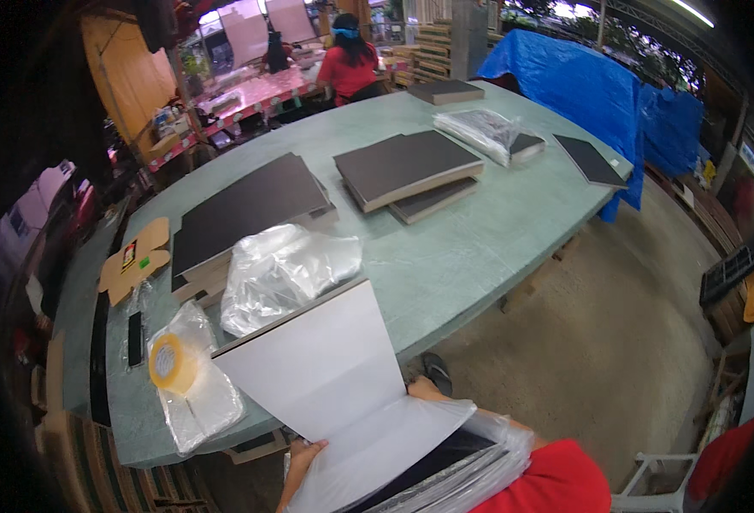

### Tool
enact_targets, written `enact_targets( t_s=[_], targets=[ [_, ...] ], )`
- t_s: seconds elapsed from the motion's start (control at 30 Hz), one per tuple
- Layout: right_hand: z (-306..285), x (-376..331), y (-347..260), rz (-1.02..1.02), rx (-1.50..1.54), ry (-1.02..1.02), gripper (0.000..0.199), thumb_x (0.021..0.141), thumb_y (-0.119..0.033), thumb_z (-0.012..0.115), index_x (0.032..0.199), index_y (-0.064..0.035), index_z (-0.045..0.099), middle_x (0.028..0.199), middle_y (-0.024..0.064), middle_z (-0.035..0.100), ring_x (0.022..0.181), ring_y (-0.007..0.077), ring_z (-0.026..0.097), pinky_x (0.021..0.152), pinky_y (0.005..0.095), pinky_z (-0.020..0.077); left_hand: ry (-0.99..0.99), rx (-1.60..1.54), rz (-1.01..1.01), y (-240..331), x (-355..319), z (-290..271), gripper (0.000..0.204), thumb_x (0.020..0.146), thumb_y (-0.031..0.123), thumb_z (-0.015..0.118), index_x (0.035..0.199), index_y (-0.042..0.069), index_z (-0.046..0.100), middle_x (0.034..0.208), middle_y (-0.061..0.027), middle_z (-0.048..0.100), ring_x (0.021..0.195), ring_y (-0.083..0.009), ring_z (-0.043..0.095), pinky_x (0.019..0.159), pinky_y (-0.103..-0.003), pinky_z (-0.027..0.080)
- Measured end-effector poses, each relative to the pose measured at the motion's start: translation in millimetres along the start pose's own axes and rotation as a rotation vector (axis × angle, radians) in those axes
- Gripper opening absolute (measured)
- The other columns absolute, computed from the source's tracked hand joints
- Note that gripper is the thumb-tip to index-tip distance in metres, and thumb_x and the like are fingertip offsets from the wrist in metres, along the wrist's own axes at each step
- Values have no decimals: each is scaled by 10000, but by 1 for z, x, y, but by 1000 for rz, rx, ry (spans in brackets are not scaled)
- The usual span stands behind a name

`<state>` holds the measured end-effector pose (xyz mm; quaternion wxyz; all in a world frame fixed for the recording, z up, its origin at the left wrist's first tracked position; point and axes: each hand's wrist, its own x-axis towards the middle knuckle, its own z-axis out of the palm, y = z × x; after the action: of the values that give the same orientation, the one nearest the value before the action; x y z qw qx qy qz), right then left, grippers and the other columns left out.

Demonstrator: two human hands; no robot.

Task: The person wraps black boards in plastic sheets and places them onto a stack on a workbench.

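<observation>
A white-faced board [326, 359] with a dark edge leans up from my lap against the table's near edge. Clear plastic film [394, 445] covers its lower part. My left hand [306, 451] is closed on the board's lower left edge, thumb on the white face. At the board's right side, my right hand [427, 390] is partly hidden by the plastic; its fingers look curled at the edge. Below it, on my lap, lies a dark panel [441, 457] in clear plastic. A crumpled heap of clear plastic bags [287, 269] sits just beyond the board.
On the green table [445, 282] stand stacks of dark boards [249, 209], [411, 167]. A tape roll [168, 363] rests on flat plastic bags [197, 410] at left, near a black phone-like slab [135, 339] and cut cardboard [135, 259]. A person in red [349, 68] sits beyond.
</observation>
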<state>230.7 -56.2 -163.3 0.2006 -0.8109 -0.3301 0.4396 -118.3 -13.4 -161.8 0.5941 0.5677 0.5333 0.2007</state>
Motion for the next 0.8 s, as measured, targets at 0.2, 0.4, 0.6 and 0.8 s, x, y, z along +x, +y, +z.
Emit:
enact_targets(
  t_s=[0.2, 0.4, 0.6, 0.8],
  targets=[
    [-27, -5, 2, -118, -232, -32, 325, 668, -241, 505, 867, -3, 603, 899, 242, 566, 867, 359, 554, 741, 410, 438, 9, 255, -98, 35, -13, -5, 454, 701, 370, 635, 890, -39, 579, 800, -135, 607, 715, -172, 559, 673, -277, 431],
    [-138, -117, -108, -629, 246, -635, 210, 833, -140, 430, 933, 8, 540, 897, 133, 584, 835, 240, 559, 748, 348, 423, -89, 314, 38, 67, -35, -10, 329, 731, 336, 617, 846, 28, 617, 751, -98, 605, 682, -161, 551, 640, -274, 436],
    [-129, -156, -134, -1072, 44, -1485, 380, 856, -225, 461, 1160, 1, 437, 1202, 163, 413, 1134, 257, 367, 941, 339, 268, -229, 187, 25, 76, -24, -18, 259, 745, 282, 618, 788, 30, 570, 738, -52, 590, 643, -145, 529, 594, -268, 429],
    [-63, -74, -61, -618, -60, -1093, 421, 848, -330, 455, 1167, -55, 452, 1230, 120, 407, 1151, 225, 349, 958, 311, 255, 76, 61, -30, 35, -12, -14, 367, 661, 340, 693, 721, 31, 503, 660, -24, 543, 625, -173, 508, 565, -278, 416]
  ],
)
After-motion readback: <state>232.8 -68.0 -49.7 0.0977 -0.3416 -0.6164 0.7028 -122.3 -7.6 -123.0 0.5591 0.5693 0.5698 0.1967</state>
